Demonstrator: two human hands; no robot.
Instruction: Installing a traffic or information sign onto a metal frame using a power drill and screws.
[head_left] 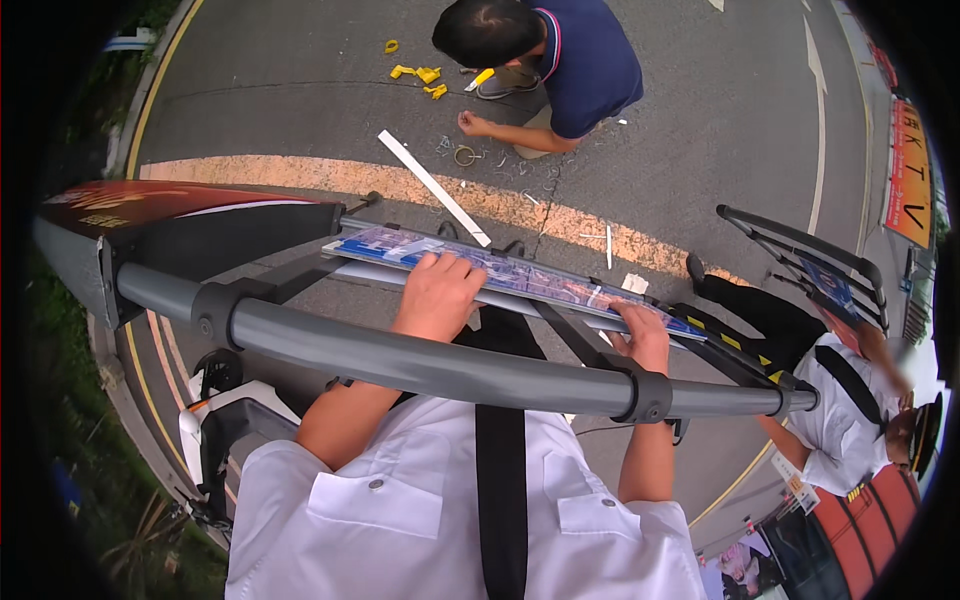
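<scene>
The printed sign panel (540, 281) is a long, thin, flat thing, kinda glossy, mostly blue and mauve with a busy print. It's around mid-view, nudged toward 1 o'clock, ends pointing roughly 9:30 and 3:30, seen at a steep slant. White backing layer (375, 273) pokes out along its 6 o'clock edge.

You're in a white shirt (410, 560), short sleeves (272, 515), two flap pockets (372, 508), grey buttons (376, 485), plain black tie (501, 500), dark trousers (505, 338).
</scene>
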